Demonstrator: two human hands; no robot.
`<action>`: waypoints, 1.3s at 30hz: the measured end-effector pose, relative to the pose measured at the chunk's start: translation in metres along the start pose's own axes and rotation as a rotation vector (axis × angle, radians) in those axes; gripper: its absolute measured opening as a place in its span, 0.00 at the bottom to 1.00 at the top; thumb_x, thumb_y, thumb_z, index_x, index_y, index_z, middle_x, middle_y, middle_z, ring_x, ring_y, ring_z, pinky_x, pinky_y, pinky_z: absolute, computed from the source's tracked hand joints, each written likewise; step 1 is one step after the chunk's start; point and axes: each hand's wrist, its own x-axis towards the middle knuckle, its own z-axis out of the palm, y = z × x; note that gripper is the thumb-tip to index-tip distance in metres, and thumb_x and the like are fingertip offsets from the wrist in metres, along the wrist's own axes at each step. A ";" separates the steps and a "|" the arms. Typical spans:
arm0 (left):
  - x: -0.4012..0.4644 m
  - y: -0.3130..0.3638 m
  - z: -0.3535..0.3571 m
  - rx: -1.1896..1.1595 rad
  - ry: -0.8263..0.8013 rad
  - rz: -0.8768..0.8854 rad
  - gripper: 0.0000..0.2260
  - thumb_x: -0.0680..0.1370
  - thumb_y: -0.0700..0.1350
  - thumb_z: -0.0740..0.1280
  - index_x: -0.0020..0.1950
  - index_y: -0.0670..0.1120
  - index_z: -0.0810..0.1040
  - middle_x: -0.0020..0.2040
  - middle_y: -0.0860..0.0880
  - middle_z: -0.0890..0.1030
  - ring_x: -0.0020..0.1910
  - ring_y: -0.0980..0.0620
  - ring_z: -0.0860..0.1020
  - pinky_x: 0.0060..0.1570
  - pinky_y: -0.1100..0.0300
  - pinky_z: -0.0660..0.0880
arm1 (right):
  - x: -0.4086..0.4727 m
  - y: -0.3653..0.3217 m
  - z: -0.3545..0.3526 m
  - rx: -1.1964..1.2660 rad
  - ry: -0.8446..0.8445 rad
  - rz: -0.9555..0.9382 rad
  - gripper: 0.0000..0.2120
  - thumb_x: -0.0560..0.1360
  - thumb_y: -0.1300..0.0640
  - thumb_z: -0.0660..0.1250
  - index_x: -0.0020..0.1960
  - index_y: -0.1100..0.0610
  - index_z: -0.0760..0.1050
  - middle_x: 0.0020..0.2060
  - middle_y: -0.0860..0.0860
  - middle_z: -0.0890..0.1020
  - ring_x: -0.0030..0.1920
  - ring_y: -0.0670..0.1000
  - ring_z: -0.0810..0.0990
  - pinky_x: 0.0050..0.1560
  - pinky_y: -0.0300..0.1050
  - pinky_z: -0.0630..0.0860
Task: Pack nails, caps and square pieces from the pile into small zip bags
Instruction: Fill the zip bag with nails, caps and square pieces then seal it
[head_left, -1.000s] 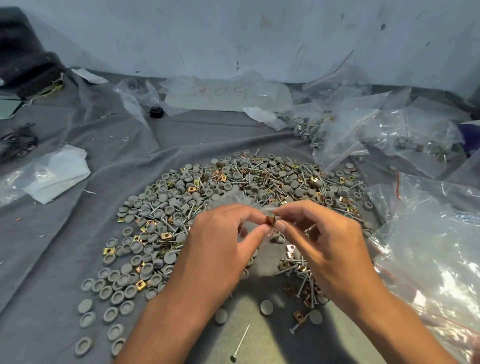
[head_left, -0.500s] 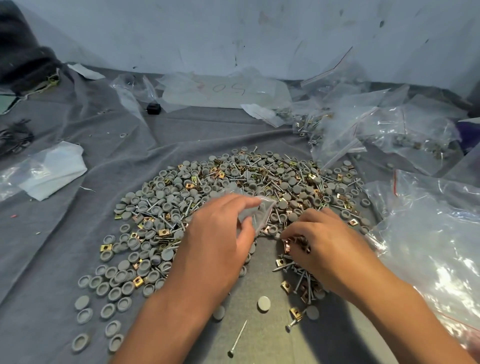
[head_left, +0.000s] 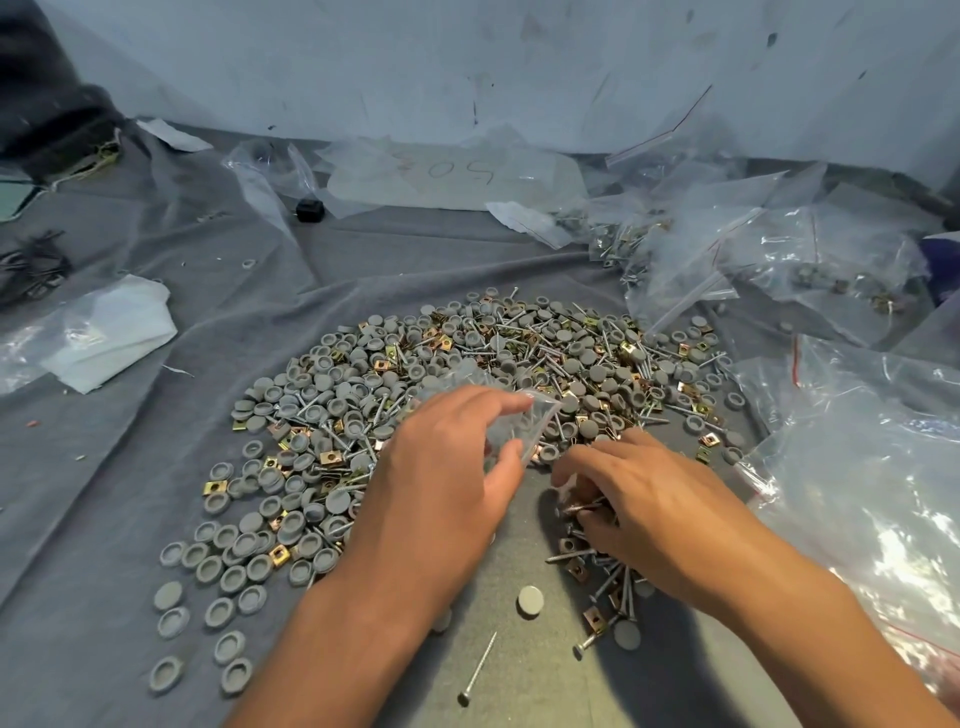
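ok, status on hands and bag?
Left hand pinching small zip bag. Right hand curled into nails at pile edge. Nothing blocking.

Both bare forearms reach forward from the bottom edge, angled toward each other. The left hand (head_left: 441, 478) is raised a little, back of the hand up, its index finger stretched forward and thumb closed beneath it in a pinch. The right hand (head_left: 654, 514) sits lower and just beside it, palm down, fingers curled under (their tips are hidden), knuckles bent and wrist nearly straight.
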 end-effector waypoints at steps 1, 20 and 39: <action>0.000 0.000 0.000 0.000 0.004 -0.002 0.17 0.78 0.46 0.71 0.66 0.54 0.78 0.61 0.61 0.79 0.58 0.67 0.75 0.60 0.81 0.61 | 0.000 0.000 0.001 -0.002 -0.004 -0.009 0.13 0.78 0.43 0.65 0.61 0.37 0.67 0.52 0.36 0.74 0.52 0.44 0.68 0.48 0.41 0.75; 0.002 0.001 -0.002 -0.002 0.010 -0.001 0.22 0.74 0.43 0.74 0.67 0.54 0.77 0.58 0.63 0.78 0.46 0.71 0.72 0.56 0.78 0.67 | 0.011 -0.022 -0.004 0.544 0.785 -0.137 0.11 0.75 0.57 0.73 0.57 0.54 0.83 0.48 0.43 0.85 0.47 0.40 0.83 0.48 0.28 0.75; 0.002 0.001 -0.004 -0.042 0.140 0.030 0.19 0.76 0.45 0.72 0.67 0.53 0.77 0.60 0.60 0.79 0.47 0.70 0.73 0.59 0.73 0.71 | 0.007 -0.012 -0.008 0.440 0.544 -0.080 0.05 0.75 0.49 0.70 0.49 0.48 0.80 0.46 0.39 0.79 0.47 0.39 0.77 0.48 0.32 0.72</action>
